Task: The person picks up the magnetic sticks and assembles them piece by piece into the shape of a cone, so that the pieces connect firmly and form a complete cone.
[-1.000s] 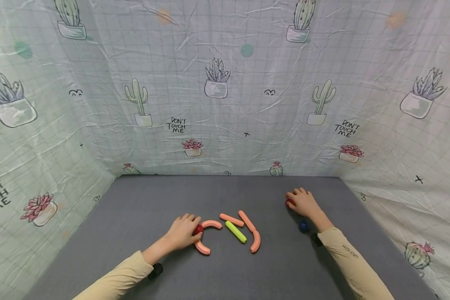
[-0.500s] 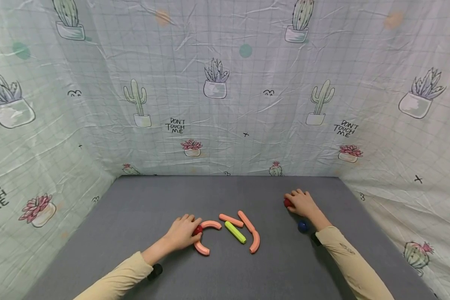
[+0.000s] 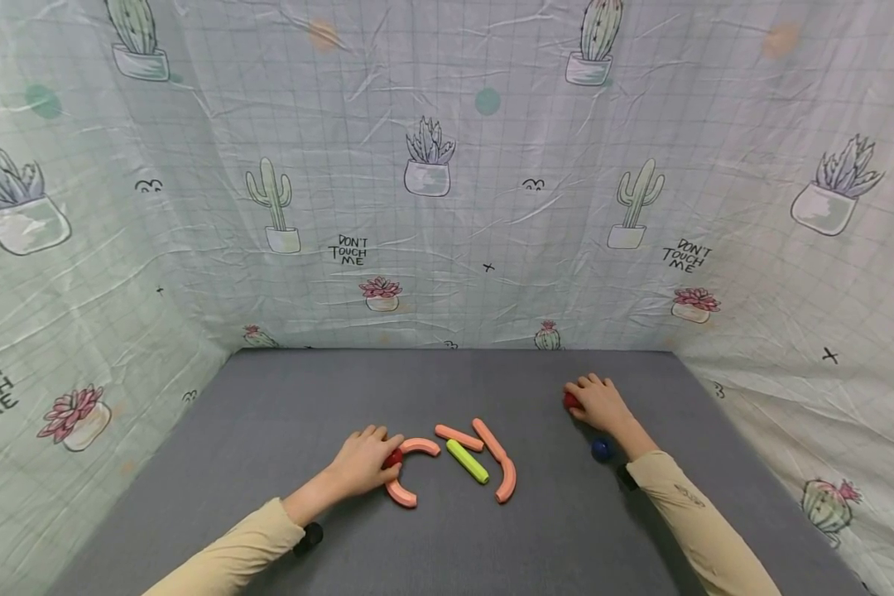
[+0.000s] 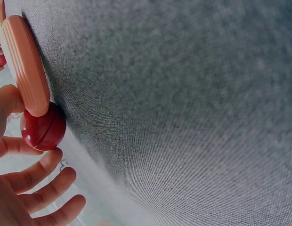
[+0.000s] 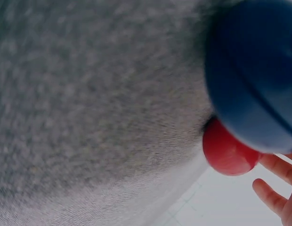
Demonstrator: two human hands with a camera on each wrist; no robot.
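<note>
My left hand [image 3: 361, 462] pinches a glossy red ball [image 3: 393, 458] between thumb and fingers, left of the table's middle. One curved salmon-pink stick [image 3: 421, 446] runs from the ball toward the back right, and another curved stick [image 3: 401, 495] shows at its front. In the left wrist view a ribbed pink stick [image 4: 28, 66] meets the red ball [image 4: 44, 127]. Toward the back right, my right hand [image 3: 602, 406] grips a second red ball [image 3: 572, 401], partly covered by the fingers. A dark blue ball [image 3: 601, 449] lies below that wrist and looms large in the right wrist view.
Between the hands lie a straight pink stick [image 3: 459, 437], a lime-green stick [image 3: 467, 461], and a longer pink stick [image 3: 489, 439] meeting a curved one [image 3: 507, 480]. The grey tabletop [image 3: 447, 546] ends at a cactus-print cloth [image 3: 447, 265] at the back and sides.
The head view has shifted very slightly. Both hands keep their places at the red balls, and the sticks lie as before.
</note>
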